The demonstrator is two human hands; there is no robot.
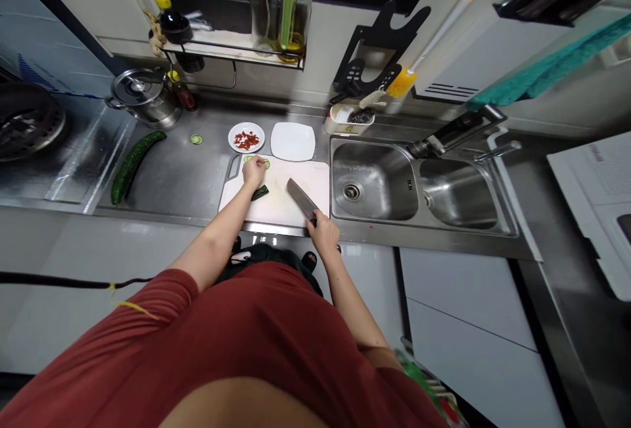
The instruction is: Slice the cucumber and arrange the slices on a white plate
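A white cutting board [276,208] lies on the steel counter. Over its upper left part is my left hand [254,172], fingers pinched together beside pale green cucumber slices [267,164]; whatever is between the fingertips is too small to name. A short dark green cucumber piece [259,192] rests just below that hand. My right hand [325,233] is wrapped round the handle of a kitchen knife [302,197], whose blade points up and left over the board's right part. Behind the board are a white plate of chopped red pieces [246,138] and a white square plate [292,141].
A whole cucumber [132,165], some slices [196,139] and a lidded steel pot [142,96] are at the left. The double sink [374,178] adjoins the board's right side. Bottles stand on a wall rack [231,50] above the counter.
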